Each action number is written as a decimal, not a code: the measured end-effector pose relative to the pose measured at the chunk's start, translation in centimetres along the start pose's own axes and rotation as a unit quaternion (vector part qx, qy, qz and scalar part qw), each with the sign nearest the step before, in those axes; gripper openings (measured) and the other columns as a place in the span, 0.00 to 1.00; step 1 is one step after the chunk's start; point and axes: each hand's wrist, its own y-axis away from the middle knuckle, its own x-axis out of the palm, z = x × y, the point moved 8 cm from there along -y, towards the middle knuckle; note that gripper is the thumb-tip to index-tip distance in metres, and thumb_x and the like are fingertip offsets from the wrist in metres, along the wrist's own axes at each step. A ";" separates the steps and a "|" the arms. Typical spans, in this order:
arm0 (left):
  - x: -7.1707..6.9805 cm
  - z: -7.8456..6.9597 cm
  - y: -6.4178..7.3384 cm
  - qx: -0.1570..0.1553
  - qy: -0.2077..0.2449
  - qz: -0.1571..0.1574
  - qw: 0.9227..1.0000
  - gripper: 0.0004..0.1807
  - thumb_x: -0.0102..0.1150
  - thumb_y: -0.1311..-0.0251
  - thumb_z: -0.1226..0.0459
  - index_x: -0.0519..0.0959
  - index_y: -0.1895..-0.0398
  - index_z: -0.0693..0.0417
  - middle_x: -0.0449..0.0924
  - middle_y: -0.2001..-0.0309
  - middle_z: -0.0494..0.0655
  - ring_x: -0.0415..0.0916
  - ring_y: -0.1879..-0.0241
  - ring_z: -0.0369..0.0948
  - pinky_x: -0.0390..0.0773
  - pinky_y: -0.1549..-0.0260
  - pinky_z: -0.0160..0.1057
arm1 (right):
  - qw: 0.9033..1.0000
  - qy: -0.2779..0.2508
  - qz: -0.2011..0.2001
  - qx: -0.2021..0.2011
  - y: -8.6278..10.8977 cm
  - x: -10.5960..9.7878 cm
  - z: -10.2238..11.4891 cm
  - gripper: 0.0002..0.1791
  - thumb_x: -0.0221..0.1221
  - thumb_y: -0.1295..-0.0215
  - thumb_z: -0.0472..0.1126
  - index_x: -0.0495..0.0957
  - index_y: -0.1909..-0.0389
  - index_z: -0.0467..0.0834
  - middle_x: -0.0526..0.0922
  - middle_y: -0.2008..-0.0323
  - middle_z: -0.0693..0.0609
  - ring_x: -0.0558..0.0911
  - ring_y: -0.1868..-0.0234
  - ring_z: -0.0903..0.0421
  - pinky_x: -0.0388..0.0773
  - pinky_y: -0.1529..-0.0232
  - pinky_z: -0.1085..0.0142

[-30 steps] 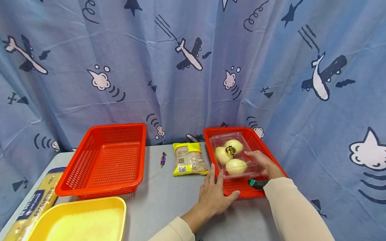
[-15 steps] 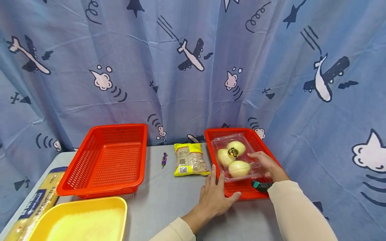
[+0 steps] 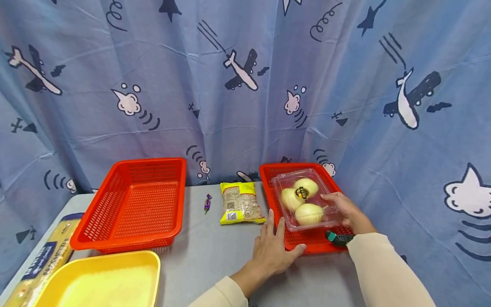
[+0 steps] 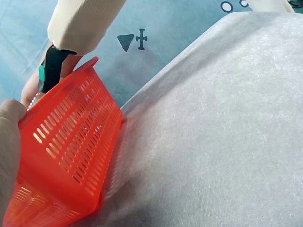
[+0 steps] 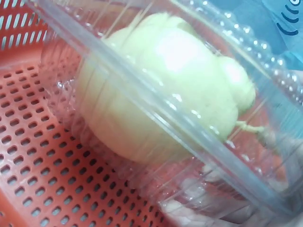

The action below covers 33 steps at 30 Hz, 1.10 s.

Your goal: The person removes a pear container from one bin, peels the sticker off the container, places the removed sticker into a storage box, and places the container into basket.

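Observation:
In the head view, my right hand (image 3: 347, 212) grips the right side of a clear plastic clamshell box (image 3: 285, 218) holding three round, pale yellow-green fruits (image 3: 308, 214). The box is at the right red basket (image 3: 311, 246), tilted above its floor; in the right wrist view a fruit (image 5: 156, 94) shows through the clear wall, with the perforated basket floor (image 5: 52, 156) below. My left hand (image 3: 270, 251) rests at the basket's near-left corner, fingers extended and thumb spread along the near rim. In the left wrist view, the thumb (image 4: 8, 142) touches the basket (image 4: 78, 137).
A yellow-edged packet (image 3: 241, 202) and a purple-wrapped candy (image 3: 207, 204) lie on the grey table (image 3: 215, 256). To the left stand another red basket (image 3: 143, 209) and a yellow tray (image 3: 107, 281), beside a long pasta packet (image 3: 47, 256). A blue curtain (image 3: 172, 106) hangs behind.
My right hand has shifted the clamshell box a little to the right within the red basket. The left hand has stayed at the basket's corner.

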 end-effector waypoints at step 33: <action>-0.3 -0.4 0.2 0.002 0.008 -0.003 1.000 0.52 0.49 0.48 0.29 0.57 0.25 0.48 0.35 0.24 0.47 0.52 0.33 0.54 0.67 0.45 0.57 | 0.994 -0.077 0.071 0.017 4.1 0.4 4.1 0.23 0.48 0.28 0.51 0.61 0.45 0.37 0.77 0.60 0.40 0.81 0.59 0.38 0.72 0.52 0.37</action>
